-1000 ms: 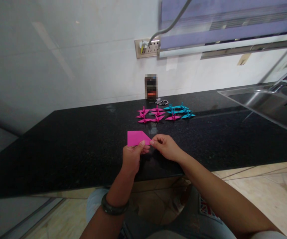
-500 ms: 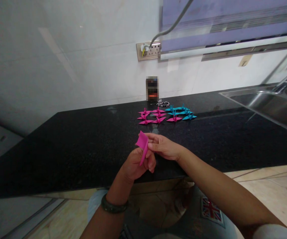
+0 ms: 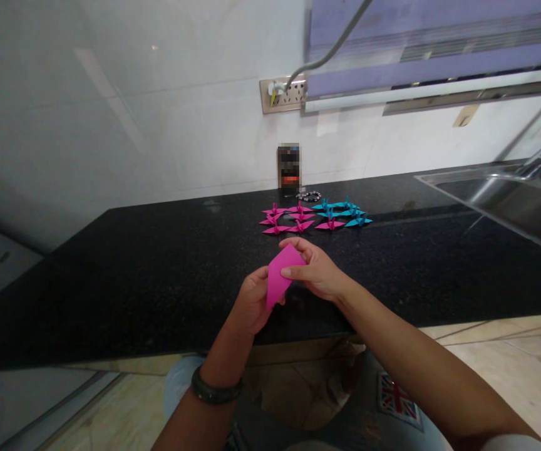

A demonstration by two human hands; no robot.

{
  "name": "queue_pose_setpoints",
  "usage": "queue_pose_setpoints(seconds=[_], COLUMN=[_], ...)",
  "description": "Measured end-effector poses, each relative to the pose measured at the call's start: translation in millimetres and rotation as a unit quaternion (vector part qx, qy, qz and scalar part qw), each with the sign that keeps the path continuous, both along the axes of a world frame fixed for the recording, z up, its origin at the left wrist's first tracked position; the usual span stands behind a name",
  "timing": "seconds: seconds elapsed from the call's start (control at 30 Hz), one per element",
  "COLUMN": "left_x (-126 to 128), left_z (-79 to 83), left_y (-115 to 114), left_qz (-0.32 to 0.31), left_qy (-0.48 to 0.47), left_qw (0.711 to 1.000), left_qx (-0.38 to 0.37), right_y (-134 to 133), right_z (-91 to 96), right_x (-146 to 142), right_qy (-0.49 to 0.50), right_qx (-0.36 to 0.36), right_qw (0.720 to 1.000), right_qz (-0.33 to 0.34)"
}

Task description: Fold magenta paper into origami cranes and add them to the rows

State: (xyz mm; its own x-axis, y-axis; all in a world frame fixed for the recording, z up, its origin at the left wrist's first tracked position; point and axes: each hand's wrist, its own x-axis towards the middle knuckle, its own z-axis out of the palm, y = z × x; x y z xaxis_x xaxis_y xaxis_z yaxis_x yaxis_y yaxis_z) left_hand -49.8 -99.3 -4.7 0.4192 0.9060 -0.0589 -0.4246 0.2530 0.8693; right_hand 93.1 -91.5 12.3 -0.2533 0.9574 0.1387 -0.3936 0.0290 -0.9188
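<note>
Two hands grip one folded pink paper just above the near edge of the black counter. Left hand, dark wristband on its wrist, is closed on the paper's lower part from behind. Right hand pinches the upper right edge, thumb on the front face. Paper stands tilted, pointed end down. Farther back on the counter lie pink paper cranes, with blue paper cranes just beside them on the right. Behind them sit a beaded bracelet and a blurred box against the wall. Sink far right; socket on the wall above.
</note>
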Motion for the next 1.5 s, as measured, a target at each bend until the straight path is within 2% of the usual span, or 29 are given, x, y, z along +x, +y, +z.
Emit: queue_pose_setpoints(seconds=[0.1,0.33,0.47,0.57,0.67,0.8,0.93,1.03,1.17,1.5], left_x=[3,4,3,3,3,3,2,2,1,3], left_z=[-0.4,-11.4,-13.2,-12.7,-12.7,-14.4,-15.5,-15.7,-17.0,-17.6], left_y=[2,4,4,5,5,6,7,8,9,10], left_qz=[0.05,0.063,0.048,0.057,0.067,0.064,0.063,0.055,0.044,0.049], left_qy=[-0.001,0.062,0.076,0.083,0.095,0.09,0.098,0.099,0.094,0.114], left_qw=[0.999,0.996,0.995,0.994,0.992,0.993,0.993,0.993,0.994,0.992], left_qx=[-0.001,0.029,0.035,0.036,0.039,0.036,0.031,0.021,0.015,0.025], right_y=[0,-5,-5,-5,-7,-11,-12,-12,-13,-17], right_z=[-1.9,-11.3,-18.6,-19.4,-15.7,-12.7,-16.3,-18.6,-17.3,-12.2], right_x=[10,20,21,23,29,39,46,50,52,50], right_qy=[-0.066,-0.157,-0.19,-0.243,-0.325,-0.421,-0.505,-0.54,-0.551,-0.537], right_qx=[0.021,0.038,0.071,0.114,0.213,0.36,0.42,0.435,0.439,0.448], right_qw=[0.997,0.986,0.975,0.956,0.913,0.83,0.752,0.719,0.708,0.714], right_qz=[-0.035,-0.047,-0.086,-0.117,-0.121,-0.073,-0.059,-0.055,-0.042,-0.032])
